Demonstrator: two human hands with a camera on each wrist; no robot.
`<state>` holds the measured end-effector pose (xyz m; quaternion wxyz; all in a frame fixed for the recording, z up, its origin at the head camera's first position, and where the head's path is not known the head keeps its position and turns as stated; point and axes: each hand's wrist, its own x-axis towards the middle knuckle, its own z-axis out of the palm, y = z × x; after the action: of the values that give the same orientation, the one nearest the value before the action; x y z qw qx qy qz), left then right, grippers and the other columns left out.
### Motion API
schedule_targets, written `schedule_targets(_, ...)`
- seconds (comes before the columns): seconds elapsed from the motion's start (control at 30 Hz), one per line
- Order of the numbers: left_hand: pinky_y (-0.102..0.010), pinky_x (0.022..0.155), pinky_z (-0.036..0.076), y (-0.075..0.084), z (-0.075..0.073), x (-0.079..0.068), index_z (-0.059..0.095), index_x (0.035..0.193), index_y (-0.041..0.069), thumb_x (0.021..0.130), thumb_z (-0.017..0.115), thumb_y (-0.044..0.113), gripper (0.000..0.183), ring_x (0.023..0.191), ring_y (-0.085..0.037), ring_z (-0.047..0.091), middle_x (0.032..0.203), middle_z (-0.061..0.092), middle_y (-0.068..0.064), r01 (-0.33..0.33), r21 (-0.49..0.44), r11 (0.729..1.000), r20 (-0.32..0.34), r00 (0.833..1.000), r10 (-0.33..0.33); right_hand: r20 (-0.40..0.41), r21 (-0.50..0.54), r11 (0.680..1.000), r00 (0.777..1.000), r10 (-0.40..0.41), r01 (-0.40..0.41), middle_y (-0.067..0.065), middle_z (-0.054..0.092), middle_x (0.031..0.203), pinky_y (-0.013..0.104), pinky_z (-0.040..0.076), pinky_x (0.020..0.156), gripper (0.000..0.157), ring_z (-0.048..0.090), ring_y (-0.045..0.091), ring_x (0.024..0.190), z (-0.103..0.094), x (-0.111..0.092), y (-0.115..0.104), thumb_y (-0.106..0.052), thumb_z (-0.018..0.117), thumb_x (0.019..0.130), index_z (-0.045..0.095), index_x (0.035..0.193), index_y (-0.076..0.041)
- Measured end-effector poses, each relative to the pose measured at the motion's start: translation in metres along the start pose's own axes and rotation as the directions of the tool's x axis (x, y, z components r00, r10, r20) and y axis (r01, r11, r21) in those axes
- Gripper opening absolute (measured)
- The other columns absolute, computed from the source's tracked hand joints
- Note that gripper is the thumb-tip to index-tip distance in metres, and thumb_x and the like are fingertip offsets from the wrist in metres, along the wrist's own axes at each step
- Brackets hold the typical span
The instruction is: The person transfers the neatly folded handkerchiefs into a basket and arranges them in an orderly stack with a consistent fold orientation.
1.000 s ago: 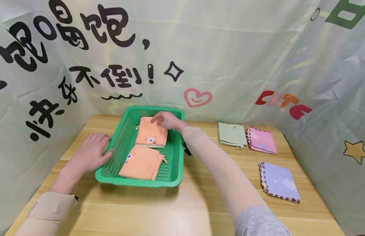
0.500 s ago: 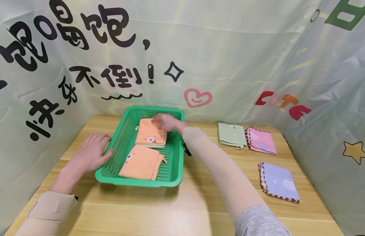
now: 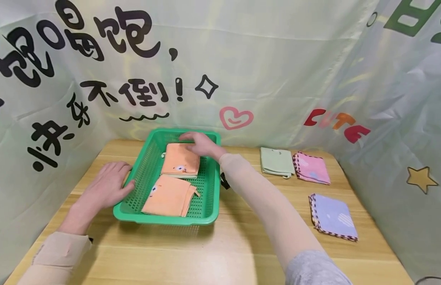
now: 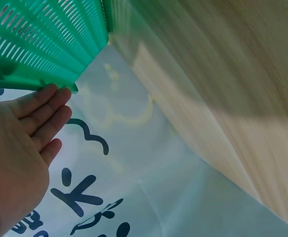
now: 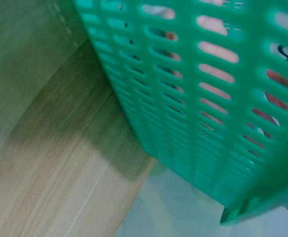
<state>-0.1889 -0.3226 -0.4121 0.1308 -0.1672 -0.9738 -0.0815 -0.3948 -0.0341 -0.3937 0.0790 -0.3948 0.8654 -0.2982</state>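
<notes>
Fingers loose, apparently gripping nothing, the right hand [image 3: 202,145] seems to settle the far orange cloth [image 3: 179,159] inside the green basket [image 3: 167,220], which the relaxed left hand [image 3: 108,184] touches. Next likely calls for lifting clear toward the pale green cloth [image 3: 276,161].

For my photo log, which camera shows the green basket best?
The head view: there the green basket appears almost whole, from above. Both wrist views show only parts of its slotted sides.
</notes>
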Motion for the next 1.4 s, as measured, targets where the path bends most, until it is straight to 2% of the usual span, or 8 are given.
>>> schedule_targets(0.2,-0.063,0.109,0.036,-0.004,0.000,-0.002,0.059,0.124,-0.011,0.095,0.059,0.026,0.047,0.119,-0.047,0.051,0.124,0.060,-0.028,0.001,0.010,1.000,0.001,1.000,-0.001,-0.077,0.084,0.996,0.997,-0.022,0.028,0.004,0.055,0.154,0.038,0.044,0.117,0.043,0.050,0.022,0.142,-0.010,-0.016,-0.012,-0.011,0.063,0.103,0.061,0.146,-0.010)
schedule_targets(0.4,-0.062,0.107,0.037,-0.007,0.002,-0.006,0.059,0.122,-0.012,0.095,0.059,0.024,0.045,0.117,-0.047,0.053,0.122,0.060,-0.028,-0.013,0.013,1.000,-0.019,1.000,0.014,-0.193,0.214,0.971,0.979,-0.061,0.103,0.008,0.055,0.153,0.047,0.044,0.116,0.043,0.053,0.026,0.138,-0.019,-0.039,-0.020,-0.009,0.063,0.103,0.059,0.146,-0.006)
schedule_targets(0.57,-0.062,0.107,0.037,-0.007,0.003,-0.007,0.060,0.122,-0.012,0.095,0.059,0.025,0.046,0.117,-0.047,0.053,0.123,0.060,-0.028,-0.021,0.013,1.000,-0.022,1.000,0.021,-0.323,0.330,0.933,0.946,-0.030,0.142,0.011,0.059,0.147,0.050,0.046,0.113,0.042,0.057,0.034,0.132,-0.028,-0.061,-0.017,-0.008,0.064,0.102,0.061,0.144,-0.006)
schedule_targets(0.7,-0.062,0.108,0.036,-0.007,0.004,-0.008,0.059,0.123,-0.012,0.096,0.059,0.025,0.046,0.118,-0.047,0.052,0.124,0.060,-0.028,-0.019,0.006,1.000,-0.018,1.000,0.019,-0.421,0.369,0.913,0.907,-0.002,0.174,0.011,0.061,0.145,0.048,0.048,0.111,0.042,0.060,0.032,0.129,-0.036,-0.080,-0.007,-0.009,0.065,0.102,0.062,0.143,-0.006)
schedule_targets(0.83,-0.062,0.108,0.036,-0.006,0.004,-0.008,0.059,0.124,-0.012,0.096,0.059,0.025,0.046,0.119,-0.048,0.051,0.124,0.060,-0.028,-0.019,0.006,1.000,-0.014,1.000,0.019,-0.487,0.389,0.902,0.873,0.027,0.189,0.012,0.061,0.145,0.047,0.048,0.112,0.041,0.059,0.030,0.131,-0.044,-0.102,0.008,-0.011,0.065,0.102,0.062,0.143,-0.005)
schedule_targets(0.93,-0.062,0.108,0.036,-0.006,0.004,-0.008,0.059,0.123,-0.012,0.096,0.059,0.025,0.046,0.119,-0.048,0.051,0.124,0.059,-0.028,-0.021,0.008,1.000,-0.014,1.000,0.021,-0.511,0.401,0.902,0.856,0.076,0.159,0.014,0.061,0.145,0.047,0.048,0.112,0.042,0.059,0.032,0.131,-0.050,-0.120,0.020,-0.012,0.065,0.103,0.061,0.144,-0.005)
schedule_targets(1.17,-0.062,0.108,0.036,-0.004,0.003,-0.007,0.059,0.124,-0.012,0.096,0.059,0.025,0.047,0.119,-0.048,0.051,0.125,0.059,-0.028,-0.017,0.002,1.000,-0.005,1.000,0.017,-0.523,0.426,0.904,0.823,0.221,0.028,0.011,0.058,0.149,0.045,0.049,0.112,0.044,0.057,0.029,0.134,-0.065,-0.161,0.055,-0.018,0.064,0.104,0.059,0.147,-0.010)
schedule_targets(1.4,-0.062,0.108,0.036,-0.004,0.002,-0.005,0.059,0.123,-0.012,0.095,0.059,0.025,0.047,0.119,-0.048,0.052,0.124,0.060,-0.028,-0.030,0.002,1.000,-0.013,0.999,0.030,-0.530,0.391,0.915,0.788,0.312,-0.100,0.017,0.056,0.149,0.049,0.045,0.114,0.045,0.056,0.035,0.133,-0.079,-0.205,0.093,-0.020,0.063,0.105,0.058,0.148,-0.011)
